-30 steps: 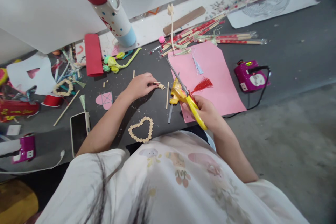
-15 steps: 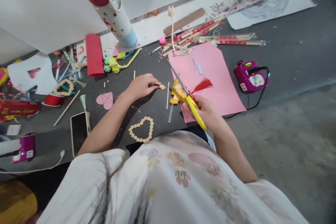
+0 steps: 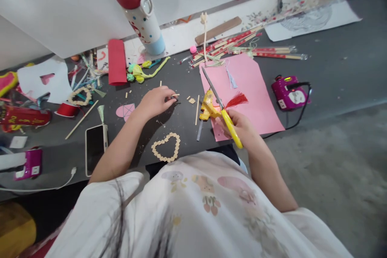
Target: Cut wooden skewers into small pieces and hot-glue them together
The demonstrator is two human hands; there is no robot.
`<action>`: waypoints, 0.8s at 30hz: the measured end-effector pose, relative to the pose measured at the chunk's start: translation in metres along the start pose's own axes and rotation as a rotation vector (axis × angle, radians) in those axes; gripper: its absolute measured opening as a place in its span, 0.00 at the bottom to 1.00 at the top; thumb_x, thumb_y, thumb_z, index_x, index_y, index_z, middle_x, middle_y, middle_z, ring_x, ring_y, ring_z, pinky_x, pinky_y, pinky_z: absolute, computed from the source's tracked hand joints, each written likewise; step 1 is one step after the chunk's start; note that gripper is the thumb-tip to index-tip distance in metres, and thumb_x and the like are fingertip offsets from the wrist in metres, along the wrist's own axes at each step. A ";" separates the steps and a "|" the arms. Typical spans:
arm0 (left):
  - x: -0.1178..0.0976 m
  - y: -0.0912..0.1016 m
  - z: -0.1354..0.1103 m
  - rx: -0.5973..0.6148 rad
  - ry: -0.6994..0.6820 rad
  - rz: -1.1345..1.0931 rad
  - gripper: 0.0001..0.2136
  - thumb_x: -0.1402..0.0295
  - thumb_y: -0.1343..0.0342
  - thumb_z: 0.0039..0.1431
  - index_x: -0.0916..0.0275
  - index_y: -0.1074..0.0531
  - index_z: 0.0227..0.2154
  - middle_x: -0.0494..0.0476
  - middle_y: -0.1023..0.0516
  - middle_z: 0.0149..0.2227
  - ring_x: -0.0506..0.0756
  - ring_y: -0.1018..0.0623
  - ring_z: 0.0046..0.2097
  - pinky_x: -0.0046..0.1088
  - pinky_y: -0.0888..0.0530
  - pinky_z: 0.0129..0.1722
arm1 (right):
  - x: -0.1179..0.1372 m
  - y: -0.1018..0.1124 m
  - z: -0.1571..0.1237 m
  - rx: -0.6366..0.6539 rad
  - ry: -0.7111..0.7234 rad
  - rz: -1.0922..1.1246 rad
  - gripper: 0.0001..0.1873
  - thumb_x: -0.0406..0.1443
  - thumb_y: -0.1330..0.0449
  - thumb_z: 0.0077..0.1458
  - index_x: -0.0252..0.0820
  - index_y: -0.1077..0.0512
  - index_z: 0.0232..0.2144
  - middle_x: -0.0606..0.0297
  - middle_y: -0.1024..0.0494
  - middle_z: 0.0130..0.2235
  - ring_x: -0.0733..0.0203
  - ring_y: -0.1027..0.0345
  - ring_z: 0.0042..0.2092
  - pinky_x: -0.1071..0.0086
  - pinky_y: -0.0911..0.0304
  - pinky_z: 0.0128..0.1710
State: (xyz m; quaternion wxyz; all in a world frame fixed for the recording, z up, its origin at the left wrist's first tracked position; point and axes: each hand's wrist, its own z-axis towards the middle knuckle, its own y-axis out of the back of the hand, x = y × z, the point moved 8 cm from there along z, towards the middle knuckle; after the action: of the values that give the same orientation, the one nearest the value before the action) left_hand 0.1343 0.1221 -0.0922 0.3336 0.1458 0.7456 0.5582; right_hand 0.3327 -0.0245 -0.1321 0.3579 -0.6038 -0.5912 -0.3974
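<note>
My left hand (image 3: 158, 100) is closed over the table, a short thin wooden stick (image 3: 175, 95) pinched between its fingers. Just to its right lie several small cut stick pieces (image 3: 191, 100) and a longer stick (image 3: 197, 110). My right hand (image 3: 237, 125) grips yellow-handled scissors (image 3: 230, 127), with the blades pointing up and to the left. Under the blades rests a yellow glue gun (image 3: 207, 106) with a clear glue stick protruding toward me. A heart outline made of small wooden pieces (image 3: 166, 147) lies near the table edge, in front of my body.
Pink paper (image 3: 256, 100) with a red tassel (image 3: 238, 99) lies at the right, a purple power box (image 3: 290, 93) beyond it. A bottle (image 3: 145, 24), a red envelope (image 3: 117, 62) and wrapped sticks (image 3: 229, 44) are at the back. A phone (image 3: 95, 149) lies left.
My left hand has drawn back left from the cut pieces, still pinching the stick. The pieces now lie uncovered. My right hand keeps the scissors; the view has shifted slightly.
</note>
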 end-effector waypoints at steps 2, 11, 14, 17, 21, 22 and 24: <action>0.006 0.003 -0.015 0.028 0.050 0.025 0.13 0.61 0.51 0.59 0.60 0.25 0.40 0.56 0.25 0.36 0.53 0.27 0.36 0.28 0.36 0.34 | 0.001 -0.002 -0.001 0.015 -0.019 0.044 0.22 0.51 0.36 0.45 0.43 0.39 0.27 0.76 0.42 0.19 0.73 0.51 0.19 0.74 0.51 0.18; 0.003 0.001 -0.080 0.052 0.117 -0.046 0.16 0.58 0.56 0.63 0.61 0.27 0.37 0.57 0.24 0.38 0.56 0.26 0.40 0.29 0.34 0.36 | 0.010 -0.019 -0.008 0.051 0.002 0.124 0.22 0.46 0.32 0.41 0.43 0.41 0.26 0.80 0.46 0.16 0.73 0.52 0.16 0.75 0.51 0.15; -0.005 0.000 -0.096 0.032 0.105 -0.105 0.16 0.57 0.57 0.64 0.61 0.27 0.37 0.56 0.24 0.37 0.55 0.26 0.40 0.30 0.34 0.38 | 0.008 -0.027 -0.010 0.051 0.015 0.124 0.21 0.47 0.34 0.45 0.44 0.41 0.27 0.80 0.46 0.16 0.73 0.52 0.15 0.75 0.49 0.15; -0.009 -0.001 -0.110 0.026 0.110 -0.166 0.16 0.57 0.57 0.64 0.60 0.27 0.38 0.54 0.24 0.38 0.54 0.26 0.41 0.29 0.33 0.39 | 0.012 -0.039 -0.013 0.072 0.052 0.161 0.21 0.48 0.35 0.47 0.44 0.41 0.26 0.79 0.45 0.17 0.73 0.52 0.15 0.75 0.50 0.15; -0.008 -0.003 -0.126 0.014 0.159 -0.181 0.18 0.56 0.58 0.65 0.59 0.27 0.41 0.55 0.23 0.41 0.55 0.25 0.41 0.30 0.32 0.39 | 0.016 -0.061 -0.016 0.184 0.079 0.270 0.21 0.47 0.37 0.49 0.43 0.43 0.22 0.78 0.47 0.17 0.74 0.55 0.16 0.75 0.52 0.15; -0.008 -0.004 -0.129 0.013 0.166 -0.186 0.18 0.56 0.58 0.65 0.59 0.27 0.42 0.55 0.23 0.41 0.55 0.24 0.42 0.30 0.32 0.40 | 0.017 -0.067 -0.017 0.232 0.089 0.285 0.21 0.47 0.37 0.50 0.43 0.44 0.21 0.77 0.48 0.17 0.73 0.54 0.16 0.75 0.51 0.16; -0.010 -0.007 -0.135 0.011 0.167 -0.210 0.18 0.55 0.58 0.65 0.59 0.27 0.42 0.56 0.23 0.43 0.56 0.24 0.44 0.30 0.32 0.42 | 0.018 -0.078 -0.018 0.303 0.117 0.284 0.22 0.47 0.39 0.52 0.43 0.45 0.20 0.76 0.47 0.18 0.73 0.54 0.18 0.74 0.50 0.17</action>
State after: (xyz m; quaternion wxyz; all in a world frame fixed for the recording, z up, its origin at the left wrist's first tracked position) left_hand 0.0537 0.0152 -0.0743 0.3261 0.0219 0.7849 0.5265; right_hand 0.2538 -0.0300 -0.1109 0.5305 -0.5964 -0.5313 -0.2838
